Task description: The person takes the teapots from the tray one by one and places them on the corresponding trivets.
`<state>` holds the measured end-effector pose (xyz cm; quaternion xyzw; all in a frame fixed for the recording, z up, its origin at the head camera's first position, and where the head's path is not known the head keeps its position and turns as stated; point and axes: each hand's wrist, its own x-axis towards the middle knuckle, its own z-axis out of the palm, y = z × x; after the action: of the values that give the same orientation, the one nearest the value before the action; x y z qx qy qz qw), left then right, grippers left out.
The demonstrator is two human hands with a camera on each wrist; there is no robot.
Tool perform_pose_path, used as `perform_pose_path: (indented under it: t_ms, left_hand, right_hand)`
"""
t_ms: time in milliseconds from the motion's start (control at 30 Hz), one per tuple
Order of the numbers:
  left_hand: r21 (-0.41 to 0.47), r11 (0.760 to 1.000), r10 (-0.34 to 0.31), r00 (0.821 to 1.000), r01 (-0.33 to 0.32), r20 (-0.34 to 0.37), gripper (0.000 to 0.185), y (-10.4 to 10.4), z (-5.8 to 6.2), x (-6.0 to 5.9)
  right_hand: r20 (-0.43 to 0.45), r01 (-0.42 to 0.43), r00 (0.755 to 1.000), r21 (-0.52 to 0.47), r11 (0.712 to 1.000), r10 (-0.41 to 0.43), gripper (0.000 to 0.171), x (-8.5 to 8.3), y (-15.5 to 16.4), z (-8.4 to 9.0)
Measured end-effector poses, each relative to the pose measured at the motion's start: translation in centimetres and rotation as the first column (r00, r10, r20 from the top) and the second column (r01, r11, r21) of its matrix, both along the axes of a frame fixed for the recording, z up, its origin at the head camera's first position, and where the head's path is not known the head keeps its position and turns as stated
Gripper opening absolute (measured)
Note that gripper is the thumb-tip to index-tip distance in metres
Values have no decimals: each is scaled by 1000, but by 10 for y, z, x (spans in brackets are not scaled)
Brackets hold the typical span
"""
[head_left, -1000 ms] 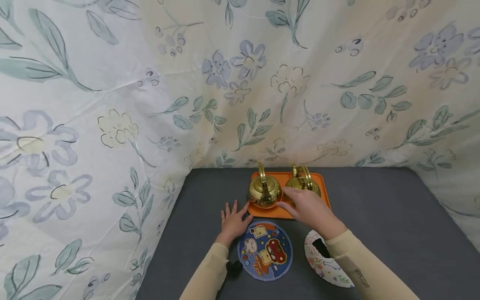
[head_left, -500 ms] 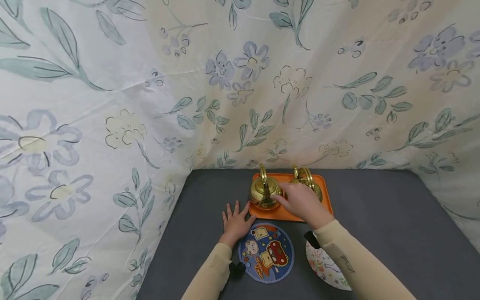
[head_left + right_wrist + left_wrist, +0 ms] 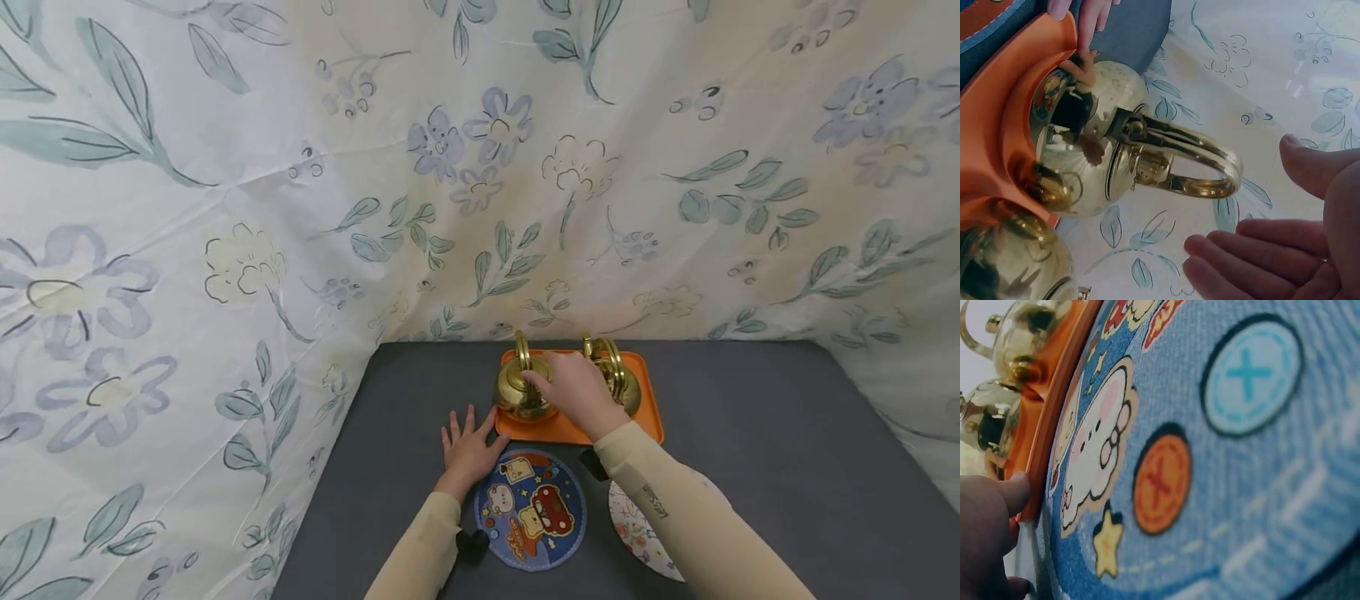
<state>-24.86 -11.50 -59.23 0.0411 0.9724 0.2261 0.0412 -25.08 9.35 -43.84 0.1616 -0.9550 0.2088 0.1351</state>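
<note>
Two brass kettles stand on an orange tray (image 3: 645, 421) at the back of the grey table. My right hand (image 3: 555, 382) hovers at the upright handle of the left kettle (image 3: 517, 398). In the right wrist view this hand (image 3: 1241, 200) is open, thumb and fingers spread on either side of the kettle handle (image 3: 1204, 156) without touching it. The right kettle (image 3: 626, 387) is partly hidden behind my wrist. My left hand (image 3: 468, 442) lies flat on the table, its thumb against the tray's front left corner (image 3: 1047, 425).
A round blue cartoon mat (image 3: 531, 510) lies in front of the tray and fills the left wrist view (image 3: 1222, 462). A white flowered mat (image 3: 637, 537) sits to its right, half under my right forearm. Flowered cloth (image 3: 300, 208) walls the back and sides.
My right hand has moved left and back, from the front of the right kettle to the left kettle's handle. The left hand has stayed in place.
</note>
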Motion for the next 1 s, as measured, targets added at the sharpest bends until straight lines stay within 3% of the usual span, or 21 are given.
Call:
perform_pose_path:
  t_ms: [200, 400, 567, 800, 1000]
  left_hand:
    - [9, 1000, 3, 1000, -3, -14, 64, -4, -2, -2]
    - [5, 1000, -4, 1000, 4, -21, 64, -3, -1, -4]
    - [-3, 1000, -10, 1000, 10, -10, 63, -2, -2, -4]
    - [-6, 1000, -7, 1000, 7, -13, 63, -2, -3, -5]
    - [-7, 1000, -10, 1000, 10, -1, 63, -4, -4, -4]
  right_hand:
    - [-41, 37, 999, 21, 999, -36, 57, -10, -14, -2]
    - [31, 52, 998, 13, 999, -53, 58, -20, -24, -7]
    - [34, 81, 996, 28, 996, -82, 58, -24, -29, -12]
    - [-19, 101, 995, 54, 993, -100, 40, -27, -33, -14]
    - [39, 100, 994, -56, 993, -98, 27, -31, -34, -16]
